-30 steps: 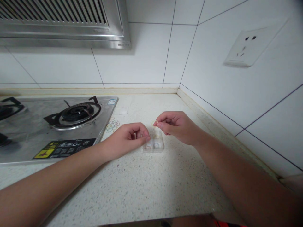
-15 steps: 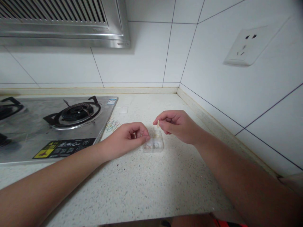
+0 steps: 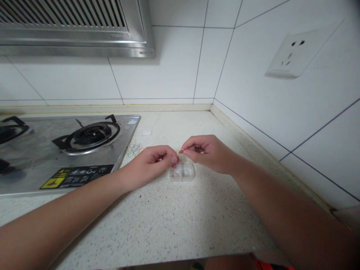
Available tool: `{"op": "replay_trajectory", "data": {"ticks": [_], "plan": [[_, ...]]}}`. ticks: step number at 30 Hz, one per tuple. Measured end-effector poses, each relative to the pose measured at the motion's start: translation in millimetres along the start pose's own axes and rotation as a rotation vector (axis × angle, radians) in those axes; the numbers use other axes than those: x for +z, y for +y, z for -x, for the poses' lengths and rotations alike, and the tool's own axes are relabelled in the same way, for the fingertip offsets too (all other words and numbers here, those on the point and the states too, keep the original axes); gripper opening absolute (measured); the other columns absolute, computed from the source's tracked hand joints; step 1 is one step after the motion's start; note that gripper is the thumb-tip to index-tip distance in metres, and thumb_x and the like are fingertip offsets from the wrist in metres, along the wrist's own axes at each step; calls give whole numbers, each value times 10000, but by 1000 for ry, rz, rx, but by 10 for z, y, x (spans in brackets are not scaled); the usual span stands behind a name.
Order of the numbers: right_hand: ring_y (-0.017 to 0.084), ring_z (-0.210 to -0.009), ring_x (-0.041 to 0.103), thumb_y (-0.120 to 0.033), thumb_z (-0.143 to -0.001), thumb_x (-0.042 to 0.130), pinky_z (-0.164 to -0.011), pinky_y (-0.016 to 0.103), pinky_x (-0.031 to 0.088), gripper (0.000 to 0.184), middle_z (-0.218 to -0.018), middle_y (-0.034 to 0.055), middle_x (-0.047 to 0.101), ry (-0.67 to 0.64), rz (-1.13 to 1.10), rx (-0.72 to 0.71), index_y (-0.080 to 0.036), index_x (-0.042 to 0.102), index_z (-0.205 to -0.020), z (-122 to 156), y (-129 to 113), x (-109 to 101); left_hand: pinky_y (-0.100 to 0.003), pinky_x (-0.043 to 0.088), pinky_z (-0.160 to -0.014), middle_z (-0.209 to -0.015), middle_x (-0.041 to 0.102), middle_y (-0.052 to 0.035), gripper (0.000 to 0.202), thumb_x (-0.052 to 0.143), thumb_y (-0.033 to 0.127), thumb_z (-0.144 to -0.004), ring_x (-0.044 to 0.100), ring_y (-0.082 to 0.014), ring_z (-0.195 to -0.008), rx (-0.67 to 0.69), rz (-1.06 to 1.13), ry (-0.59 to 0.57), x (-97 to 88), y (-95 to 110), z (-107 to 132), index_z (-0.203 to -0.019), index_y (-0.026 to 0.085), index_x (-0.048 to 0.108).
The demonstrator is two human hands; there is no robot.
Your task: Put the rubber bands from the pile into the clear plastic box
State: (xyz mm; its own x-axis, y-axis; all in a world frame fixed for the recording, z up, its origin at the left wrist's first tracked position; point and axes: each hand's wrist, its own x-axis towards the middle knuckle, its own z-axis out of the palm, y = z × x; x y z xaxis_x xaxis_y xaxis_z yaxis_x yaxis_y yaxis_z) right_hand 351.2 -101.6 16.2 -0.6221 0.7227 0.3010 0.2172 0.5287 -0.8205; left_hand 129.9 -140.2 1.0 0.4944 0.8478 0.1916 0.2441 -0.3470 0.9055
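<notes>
My right hand is closed in a pinch on a small pale-yellow rubber band, held up as a loop above a clear plastic box. My left hand has its fingers curled and the thumb drawn in, its fingertips at the left side of that loop. What lies between the left fingertips, if anything, is hidden. Below both hands the clear box rests on the counter, divided into compartments. Small rings of colour show inside it, and the left fingers cover part of its far left side.
A loose pile of coloured rubber bands lies beside the gas stove. Behind it sits a flat clear piece. The speckled counter meets tiled walls at the back and right. A range hood overhangs the stove.
My right hand has moved left and slightly down, bringing the band to my left fingertips. The band has turned so its loop shows more openly. The box stays put.
</notes>
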Motion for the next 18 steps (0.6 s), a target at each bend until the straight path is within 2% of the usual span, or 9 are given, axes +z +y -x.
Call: {"op": "replay_trajectory", "data": {"ticks": [9, 13, 18], "plan": [[88, -577, 480, -316, -857, 634, -507, 222, 355, 190, -651, 1, 585, -6, 73, -49, -142, 705, -881, -2, 12, 13, -192, 325, -520, -764, 627, -10, 363, 521, 453, -952, 452, -69, -606, -93, 129, 32, -2, -25, -26, -829, 142, 660], [94, -605, 508, -351, -855, 647, -533, 227, 377, 219, -696, 18, 632, -34, 71, -72, -145, 717, -887, 7, 20, -3, -208, 334, -526, -713, 606, -14, 419, 516, 504, -941, 457, -84, -606, -129, 122, 43, -20, -48, -34, -804, 141, 676], [79, -567, 464, -347, -860, 643, -517, 227, 353, 217, -695, 17, 647, -67, 100, -91, -154, 736, -894, 13, 3, -9, -225, 292, -507, -636, 539, 1, 464, 503, 550, -931, 414, -87, -565, -175, 70, 18, -32, -65, -34, -788, 146, 682]]}}
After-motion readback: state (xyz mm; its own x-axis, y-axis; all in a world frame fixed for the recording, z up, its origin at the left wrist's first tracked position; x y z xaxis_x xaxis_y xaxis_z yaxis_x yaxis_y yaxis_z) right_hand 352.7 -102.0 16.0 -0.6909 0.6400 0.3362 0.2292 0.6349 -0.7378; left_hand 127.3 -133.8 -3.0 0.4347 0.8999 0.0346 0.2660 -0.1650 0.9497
